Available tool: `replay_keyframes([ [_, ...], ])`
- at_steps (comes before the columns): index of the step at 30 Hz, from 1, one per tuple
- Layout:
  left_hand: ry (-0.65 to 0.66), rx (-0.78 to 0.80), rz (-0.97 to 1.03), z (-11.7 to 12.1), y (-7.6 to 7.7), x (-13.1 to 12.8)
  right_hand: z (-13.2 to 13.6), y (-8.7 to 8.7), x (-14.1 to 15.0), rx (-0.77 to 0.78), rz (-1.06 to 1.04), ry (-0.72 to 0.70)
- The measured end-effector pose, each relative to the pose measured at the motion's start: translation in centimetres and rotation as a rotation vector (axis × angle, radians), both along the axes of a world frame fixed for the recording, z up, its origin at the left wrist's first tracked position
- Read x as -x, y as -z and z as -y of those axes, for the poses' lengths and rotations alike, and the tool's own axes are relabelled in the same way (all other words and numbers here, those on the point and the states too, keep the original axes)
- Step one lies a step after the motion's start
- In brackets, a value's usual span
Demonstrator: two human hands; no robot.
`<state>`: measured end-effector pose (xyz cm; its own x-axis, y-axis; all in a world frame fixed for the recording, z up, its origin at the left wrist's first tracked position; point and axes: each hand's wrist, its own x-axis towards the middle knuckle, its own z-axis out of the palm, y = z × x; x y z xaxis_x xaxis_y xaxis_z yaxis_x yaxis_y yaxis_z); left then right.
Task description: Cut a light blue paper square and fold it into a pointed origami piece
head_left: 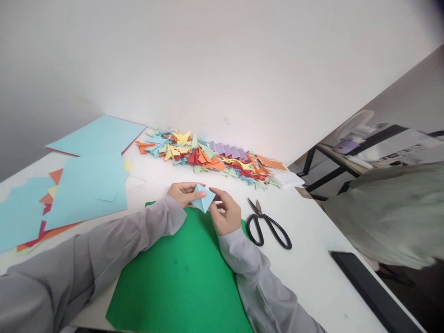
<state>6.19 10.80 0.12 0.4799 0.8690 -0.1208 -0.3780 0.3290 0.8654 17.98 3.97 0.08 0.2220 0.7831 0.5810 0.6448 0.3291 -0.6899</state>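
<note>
A small piece of folded light-blue paper [204, 200] is held up between my two hands, with a crease running down its middle. My left hand [183, 194] pinches its left side, the thumb lying across the front. On the other side, the fingers of my right hand [226, 212] are closed at the paper's right edge. Below both hands lies a green sheet [187, 277] on the white table. Black-handled scissors [265, 224] rest to the right of my right hand, their blades slightly apart.
Along the wall runs a heap of folded colored paper pieces [204, 157]. Large light-blue sheets [93, 189] and colored scraps [52, 192] cover the left side. A white packet [286, 180] sits at the heap's right end. Near the right edge lies a black flat object [367, 286].
</note>
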Motion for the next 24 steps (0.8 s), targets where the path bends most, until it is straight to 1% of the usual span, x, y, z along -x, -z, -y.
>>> replay_keyframes([
  [2,-0.023,0.01,-0.002,-0.29,0.15,0.0,0.04,-0.1,0.05,0.049,-0.138,-0.072],
  [3,-0.032,0.003,0.002,-0.41,0.23,0.0,0.05,-0.14,0.1,0.056,-0.179,-0.08],
  [8,-0.004,-0.05,-0.005,-0.52,0.38,0.01,-0.1,-0.23,0.6,0.077,-0.243,0.042],
  [11,-0.021,-0.058,-0.033,-0.32,0.2,0.05,-0.25,-0.19,0.81,0.116,-0.359,0.031],
  [14,-0.03,-0.016,-0.075,-0.19,-0.01,0.04,-0.3,-0.25,0.79,0.145,-0.447,-0.01],
  [17,-0.053,0.009,-0.044,-0.25,0.01,-0.06,-0.3,-0.36,0.65,0.156,-0.481,-0.026],
  [19,-0.067,-0.014,-0.03,-0.34,0.13,-0.09,-0.31,-0.37,0.58,0.159,-0.486,-0.027],
  [21,-0.066,-0.059,-0.06,-0.38,0.24,-0.04,-0.34,-0.31,0.56,0.158,-0.475,-0.021],
  [24,-0.057,-0.111,-0.156,-0.31,0.18,0.16,-0.37,-0.16,0.61,0.153,-0.461,-0.014],
])
